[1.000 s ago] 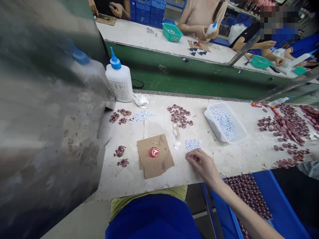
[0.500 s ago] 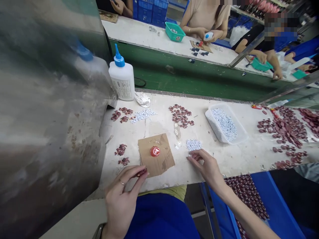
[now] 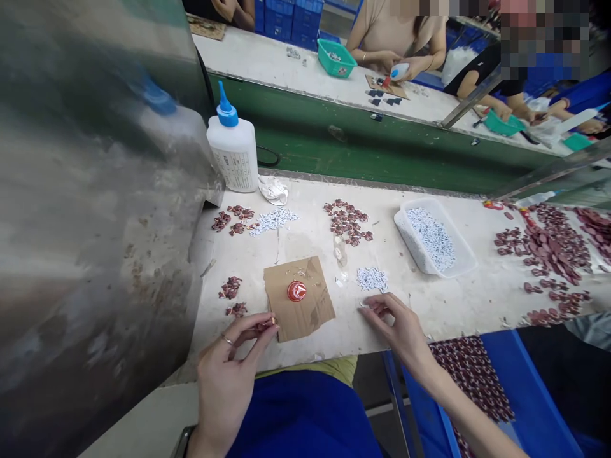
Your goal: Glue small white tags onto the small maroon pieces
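Between thumb and fingers, my left hand (image 3: 233,375) pinches a small dark-red piece (image 3: 265,324) at the near left corner of a cardboard square (image 3: 310,318). A red cap-like thing with a glossy top (image 3: 296,291) sits on that cardboard. My right hand (image 3: 398,327) is over the table, its thumb and fingertips closed on a tiny white piece (image 3: 363,305). Just beyond those fingertips lies a small pile of white-and-blue bits (image 3: 372,278). Dark-red pieces (image 3: 231,287) lie in little heaps to the left of the cardboard.
A white glue bottle with a blue nozzle (image 3: 233,149) stands at the back left beside a metal panel (image 3: 119,242). A clear tub of white bits (image 3: 434,238) is at right. Many dark-red pieces (image 3: 548,248) cover the far right. Across the partition, people work.
My left hand has shifted slightly left, turning the dark-red piece. My right hand has drawn back a little from the small pile of white bits, fingers still pinched.
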`<control>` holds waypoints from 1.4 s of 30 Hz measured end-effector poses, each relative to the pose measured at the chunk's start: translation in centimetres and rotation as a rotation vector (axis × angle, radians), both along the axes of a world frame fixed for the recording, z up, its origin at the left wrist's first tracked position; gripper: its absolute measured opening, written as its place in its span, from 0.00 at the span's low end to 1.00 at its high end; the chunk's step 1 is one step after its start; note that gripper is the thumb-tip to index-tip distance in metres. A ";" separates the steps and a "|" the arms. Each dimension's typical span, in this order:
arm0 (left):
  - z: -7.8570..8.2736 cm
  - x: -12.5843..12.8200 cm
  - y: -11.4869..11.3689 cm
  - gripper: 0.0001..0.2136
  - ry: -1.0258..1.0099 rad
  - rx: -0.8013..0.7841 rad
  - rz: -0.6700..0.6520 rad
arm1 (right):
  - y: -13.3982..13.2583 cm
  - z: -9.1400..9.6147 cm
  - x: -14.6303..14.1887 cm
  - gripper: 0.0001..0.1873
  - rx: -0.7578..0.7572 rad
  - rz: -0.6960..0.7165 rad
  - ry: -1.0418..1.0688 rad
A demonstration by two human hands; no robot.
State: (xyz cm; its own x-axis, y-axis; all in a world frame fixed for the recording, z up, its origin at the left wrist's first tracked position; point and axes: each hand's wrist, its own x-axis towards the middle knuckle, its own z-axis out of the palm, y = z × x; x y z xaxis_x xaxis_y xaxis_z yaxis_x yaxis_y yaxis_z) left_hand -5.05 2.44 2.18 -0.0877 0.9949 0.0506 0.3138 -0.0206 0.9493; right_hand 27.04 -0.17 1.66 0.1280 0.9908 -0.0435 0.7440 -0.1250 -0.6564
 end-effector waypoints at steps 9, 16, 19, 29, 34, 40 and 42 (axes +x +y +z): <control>0.5 0.7 0.1 0.08 -0.014 0.003 -0.042 | 1.0 0.6 -1.2 0.10 0.006 0.047 0.015; 1.1 0.9 0.1 0.09 -0.021 0.077 -0.064 | 4.0 2.2 -4.4 0.06 -0.014 0.184 0.180; 1.3 1.1 0.0 0.08 -0.014 0.077 -0.070 | 5.6 2.5 -6.1 0.04 -0.011 0.231 0.240; 1.3 0.1 0.0 0.14 0.083 0.188 -0.123 | 7.3 2.6 -7.9 0.07 0.058 0.315 0.257; 1.6 -0.2 -0.1 0.15 0.107 0.157 -0.162 | 7.4 2.7 -8.4 0.07 0.093 0.335 0.253; 1.2 -0.2 -0.2 0.19 0.093 0.134 -0.226 | 7.5 2.7 -8.5 0.08 0.097 0.366 0.258; 1.3 -0.2 -0.1 0.17 0.098 0.179 -0.226 | 7.5 2.8 -8.6 0.08 0.095 0.372 0.255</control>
State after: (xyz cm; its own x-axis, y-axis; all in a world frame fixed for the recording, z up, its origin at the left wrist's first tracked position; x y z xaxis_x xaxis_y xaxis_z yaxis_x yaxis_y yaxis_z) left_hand -5.27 2.38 3.51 0.1494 0.9631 0.2240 0.3721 -0.2646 0.8897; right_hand 18.49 7.32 4.44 -0.2402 0.9685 0.0658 0.5398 0.1896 -0.8201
